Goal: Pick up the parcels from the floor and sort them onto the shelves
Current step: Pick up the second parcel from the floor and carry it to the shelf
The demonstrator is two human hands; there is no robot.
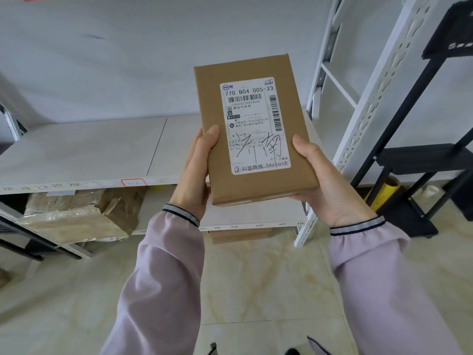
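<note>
white shelf (84, 147) behind, parcel (253, 129) upright, long axis vertical, both hands' fingers (208, 139) gripping its sides

Single head-worn wide-angle view, no second camera to overlap. Looks forward and down from person's eye height. Both forearms enter from bottom edge, hands (256, 175) close to lens at frame centre. White shelf (84, 149) spans left and middle, near, seen from above. Tiled floor (268, 278) fills lower frame. Upright rack post (384, 80) bows at right edge from lens distortion.
</note>
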